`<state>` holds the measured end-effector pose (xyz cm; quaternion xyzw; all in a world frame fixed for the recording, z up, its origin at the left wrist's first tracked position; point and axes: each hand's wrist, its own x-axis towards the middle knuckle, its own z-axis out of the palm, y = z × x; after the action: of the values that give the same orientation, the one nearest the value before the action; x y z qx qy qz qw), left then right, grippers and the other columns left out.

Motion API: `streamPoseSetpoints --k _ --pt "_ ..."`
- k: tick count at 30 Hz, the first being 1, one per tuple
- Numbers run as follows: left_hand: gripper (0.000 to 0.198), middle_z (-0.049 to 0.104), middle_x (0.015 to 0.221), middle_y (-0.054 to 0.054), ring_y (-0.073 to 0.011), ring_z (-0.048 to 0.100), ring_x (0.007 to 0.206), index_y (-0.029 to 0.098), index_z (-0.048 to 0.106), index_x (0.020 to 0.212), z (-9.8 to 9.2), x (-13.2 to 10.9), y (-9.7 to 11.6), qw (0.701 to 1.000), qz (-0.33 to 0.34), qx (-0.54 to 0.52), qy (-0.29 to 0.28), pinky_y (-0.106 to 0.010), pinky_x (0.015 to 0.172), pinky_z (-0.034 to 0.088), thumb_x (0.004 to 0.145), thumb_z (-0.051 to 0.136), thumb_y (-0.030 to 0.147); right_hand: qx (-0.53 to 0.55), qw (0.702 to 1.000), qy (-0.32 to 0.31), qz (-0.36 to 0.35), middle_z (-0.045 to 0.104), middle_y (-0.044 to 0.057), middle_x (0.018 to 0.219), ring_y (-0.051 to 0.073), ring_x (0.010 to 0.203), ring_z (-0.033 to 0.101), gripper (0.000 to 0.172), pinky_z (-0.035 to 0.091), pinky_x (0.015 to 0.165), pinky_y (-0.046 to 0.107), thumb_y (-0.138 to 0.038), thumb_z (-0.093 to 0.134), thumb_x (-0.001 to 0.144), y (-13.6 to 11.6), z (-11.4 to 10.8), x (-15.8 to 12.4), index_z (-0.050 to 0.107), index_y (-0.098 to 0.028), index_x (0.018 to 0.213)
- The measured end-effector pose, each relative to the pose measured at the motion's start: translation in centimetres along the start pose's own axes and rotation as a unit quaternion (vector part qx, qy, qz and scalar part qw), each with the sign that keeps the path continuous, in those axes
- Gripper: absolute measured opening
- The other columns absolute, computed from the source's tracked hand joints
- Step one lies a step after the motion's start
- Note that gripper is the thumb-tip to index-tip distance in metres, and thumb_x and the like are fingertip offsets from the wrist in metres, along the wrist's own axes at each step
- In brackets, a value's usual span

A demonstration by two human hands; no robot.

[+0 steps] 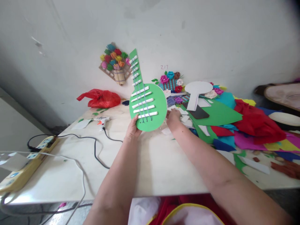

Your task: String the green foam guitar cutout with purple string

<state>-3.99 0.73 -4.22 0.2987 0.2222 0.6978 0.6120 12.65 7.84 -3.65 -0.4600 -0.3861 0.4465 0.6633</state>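
My left hand [132, 128] grips the lower left edge of a green paper guitar [150, 106] and holds it upright above the white table [150, 168]. White strips cross its round body and neck, with dark strings running over them. My right hand [173, 118] rests knuckles-up beside the guitar's right edge, fingers curled over small white scraps [185, 118] on the table. What those fingers hold is hidden.
A glue gun [102, 121] lies left of the guitar, its black cord [96, 150] leading to a power strip [30, 159]. A red plastic bag [100, 98] sits at the wall. Coloured paper sheets [234, 125], a white paddle-shaped cutout [198, 90] and paper-flower crafts [172, 81] fill the right side.
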Motion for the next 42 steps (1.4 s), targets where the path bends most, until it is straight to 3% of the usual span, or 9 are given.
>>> streamPoseSetpoints --k 4,18,21,24,26,28,31,35,42 --pt "0.042 0.068 0.095 -0.004 -0.0231 0.058 0.102 0.019 0.055 0.111 -0.1 0.0 0.1 1.0 0.005 -0.001 0.009 -0.039 0.095 0.041 0.07 0.062 0.027 0.094 0.983 0.14 0.076 0.05 -0.006 0.054 0.009 0.047 0.056 0.011 0.049 0.053 0.023 -0.021 0.029 0.085 -0.5 -0.2 -0.3 0.036 -0.023 0.077" --pt "0.04 0.069 0.092 -0.003 -0.0194 0.062 0.092 0.021 0.055 0.111 -0.5 0.6 0.5 0.997 0.008 -0.004 0.079 -0.033 0.087 0.046 0.072 0.06 0.028 0.063 0.994 0.068 0.056 0.05 -0.006 0.05 0.01 0.042 0.052 0.008 0.044 0.046 0.022 -0.023 0.037 0.081 -0.6 0.3 -1.4 0.043 -0.022 0.077" --pt "0.037 0.069 0.09 -0.003 -0.0191 0.062 0.092 0.021 0.056 0.109 -0.5 0.5 0.5 0.996 0.012 -0.007 0.088 -0.033 0.086 0.046 0.073 0.058 0.027 0.005 0.998 0.059 0.033 0.049 -0.006 0.051 0.009 0.04 0.047 0.012 0.041 0.044 0.021 -0.025 0.037 0.081 -0.5 0.2 -1.3 0.048 -0.021 0.08" --pt "0.036 0.068 0.094 -0.003 -0.0193 0.061 0.096 0.021 0.056 0.11 -0.6 0.6 0.6 0.996 0.026 -0.005 0.08 -0.033 0.087 0.046 0.074 0.058 0.028 -0.147 0.988 0.044 -0.035 0.052 -0.004 0.056 0.011 0.049 0.048 0.019 0.039 0.05 0.021 -0.029 0.037 0.083 -0.3 -0.2 -1.4 0.054 -0.021 0.086" --pt "0.037 0.068 0.097 -0.003 -0.0191 0.06 0.098 0.021 0.056 0.111 -0.7 0.7 0.6 0.996 0.043 -0.008 0.08 -0.032 0.087 0.046 0.074 0.057 0.028 -0.301 0.945 0.044 -0.123 0.057 0.001 0.065 0.014 0.063 0.052 0.024 0.038 0.057 0.023 -0.032 0.038 0.084 -0.4 -0.8 -1.5 0.059 -0.021 0.09" --pt "0.039 0.067 0.099 -0.002 -0.0182 0.06 0.098 0.022 0.055 0.112 -0.9 0.8 0.6 0.994 0.069 -0.015 0.089 -0.03 0.087 0.046 0.074 0.057 0.028 -0.436 0.873 0.04 -0.215 0.06 0.006 0.076 0.018 0.078 0.052 0.028 0.035 0.063 0.025 -0.032 0.037 0.086 -0.7 -1.4 -1.8 0.061 -0.021 0.093" --pt "0.041 0.067 0.102 -0.001 -0.0168 0.059 0.099 0.023 0.054 0.115 -1.0 1.0 0.7 0.989 0.1 -0.025 0.103 -0.028 0.086 0.046 0.074 0.057 0.026 -0.543 0.792 0.02 -0.28 0.061 0.009 0.089 0.02 0.086 0.05 0.032 0.032 0.065 0.026 -0.026 0.032 0.088 -1.2 -2.0 -1.9 0.061 -0.021 0.101" --pt "0.041 0.065 0.106 -0.001 -0.0173 0.059 0.101 0.023 0.054 0.116 -0.9 1.1 0.8 0.985 0.11 -0.032 0.128 -0.027 0.083 0.048 0.075 0.057 0.022 -0.616 0.735 -0.009 -0.283 0.059 0.011 0.094 0.021 0.085 0.051 0.033 0.031 0.063 0.028 -0.024 0.032 0.088 -1.1 -2.1 -1.7 0.061 -0.022 0.104" --pt "0.042 0.064 0.11 -0.003 -0.0198 0.057 0.104 0.021 0.056 0.114 -0.7 1.2 0.1 0.987 0.108 0.004 0.115 -0.031 0.087 0.047 0.072 0.061 0.023 -0.71 0.641 -0.163 -0.242 0.062 0.018 0.086 0.027 0.09 0.051 0.03 0.035 0.067 0.034 -0.011 0.039 0.08 0.5 -1.9 -1.3 0.068 -0.015 0.085"
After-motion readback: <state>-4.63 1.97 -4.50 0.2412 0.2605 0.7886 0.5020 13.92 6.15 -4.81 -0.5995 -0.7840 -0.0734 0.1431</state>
